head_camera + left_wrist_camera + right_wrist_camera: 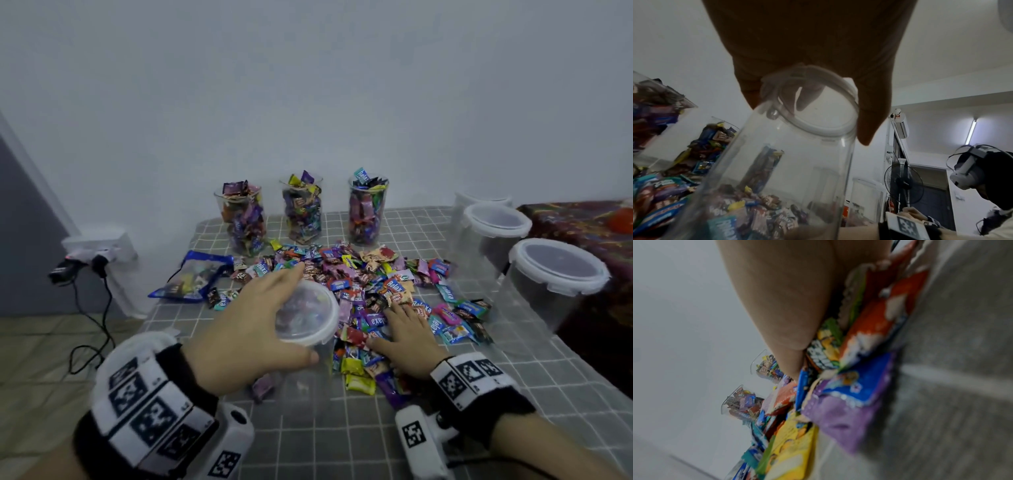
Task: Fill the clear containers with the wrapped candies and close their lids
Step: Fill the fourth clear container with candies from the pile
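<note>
A clear container (308, 373) with a white lid (317, 337) stands on the table at the near left edge of the candy pile (359, 277). My left hand (253, 318) grips the lid from above, fingers on the far rim and thumb on the near rim. In the left wrist view the container (789, 162) looks see-through, with candies showing behind it, below my left hand (807, 40). My right hand (404, 332) lies flat on the pile with straight fingers. The right wrist view shows that hand (781, 296) pressing on wrapped candies (859, 353).
Three open clear containers (303, 209) heaped with candies stand in a row at the back by the wall. Three lidded containers (555, 270) stand at the right table edge. A blue bag (191, 277) lies at the left. A wall socket (96, 253) with cables is off the table's left.
</note>
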Tool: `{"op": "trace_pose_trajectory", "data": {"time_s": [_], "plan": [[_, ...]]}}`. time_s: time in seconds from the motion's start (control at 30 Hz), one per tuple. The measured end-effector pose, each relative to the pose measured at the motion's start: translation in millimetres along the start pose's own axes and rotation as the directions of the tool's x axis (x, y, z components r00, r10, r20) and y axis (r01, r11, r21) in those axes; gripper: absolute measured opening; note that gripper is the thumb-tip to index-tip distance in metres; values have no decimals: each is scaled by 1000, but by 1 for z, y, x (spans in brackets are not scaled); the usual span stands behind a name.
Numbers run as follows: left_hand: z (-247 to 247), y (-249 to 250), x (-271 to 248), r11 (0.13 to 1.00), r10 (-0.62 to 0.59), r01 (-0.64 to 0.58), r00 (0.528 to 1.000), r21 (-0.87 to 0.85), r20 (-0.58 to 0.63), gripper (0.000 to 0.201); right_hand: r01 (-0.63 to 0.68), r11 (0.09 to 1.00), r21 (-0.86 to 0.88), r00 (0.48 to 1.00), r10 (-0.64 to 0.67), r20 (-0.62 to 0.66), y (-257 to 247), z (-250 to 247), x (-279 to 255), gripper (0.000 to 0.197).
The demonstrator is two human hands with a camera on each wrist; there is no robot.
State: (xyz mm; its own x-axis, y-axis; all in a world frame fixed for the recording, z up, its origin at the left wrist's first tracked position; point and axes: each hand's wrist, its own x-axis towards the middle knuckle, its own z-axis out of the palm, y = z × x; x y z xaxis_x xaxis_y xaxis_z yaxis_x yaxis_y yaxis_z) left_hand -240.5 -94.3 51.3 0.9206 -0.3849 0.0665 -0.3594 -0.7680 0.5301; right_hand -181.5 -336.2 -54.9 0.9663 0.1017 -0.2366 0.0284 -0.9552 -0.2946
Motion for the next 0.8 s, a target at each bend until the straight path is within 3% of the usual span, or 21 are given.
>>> {"op": "trace_pose_trajectory", "data": {"time_s": [0.13, 0.23, 0.3, 0.4, 0.5, 0.53, 0.6, 0.7, 0.8], "plan": [[3, 0, -5, 995, 51, -57, 997, -87, -62, 107, 10, 963, 271, 989, 30, -143, -4, -4, -4, 60], [5, -3, -13, 971, 43, -70, 992, -230, -118, 112, 38, 900, 435, 981, 49, -186, -13, -9, -13, 57], [5, -9, -19, 941, 20, -76, 985, -331, -170, 110, 102, 888, 448, 967, 17, -255, -22, -16, -21, 52], [3, -21, -24, 881, -71, -59, 964, -469, -255, 90, 239, 873, 425, 922, -67, -381, -38, -32, -32, 36], [3, -31, -27, 846, -229, -7, 898, -533, -375, 59, 362, 813, 456, 887, -149, -437, -55, -47, -42, 21], [3, -30, -29, 842, -271, 13, 874, -539, -403, 48, 395, 788, 472, 879, -174, -444, -60, -50, -45, 26], [3, -30, -30, 835, -323, 45, 847, -549, -422, 47, 444, 763, 470, 862, -221, -456, -70, -56, -48, 41], [5, -31, -31, 832, -349, 97, 857, -546, -379, 56, 487, 766, 420, 850, -306, -428, -81, -58, -50, 54], [7, -29, -29, 815, -348, 126, 886, -566, -305, 51, 473, 785, 400, 866, -331, -375, -87, -57, -50, 46]]}}
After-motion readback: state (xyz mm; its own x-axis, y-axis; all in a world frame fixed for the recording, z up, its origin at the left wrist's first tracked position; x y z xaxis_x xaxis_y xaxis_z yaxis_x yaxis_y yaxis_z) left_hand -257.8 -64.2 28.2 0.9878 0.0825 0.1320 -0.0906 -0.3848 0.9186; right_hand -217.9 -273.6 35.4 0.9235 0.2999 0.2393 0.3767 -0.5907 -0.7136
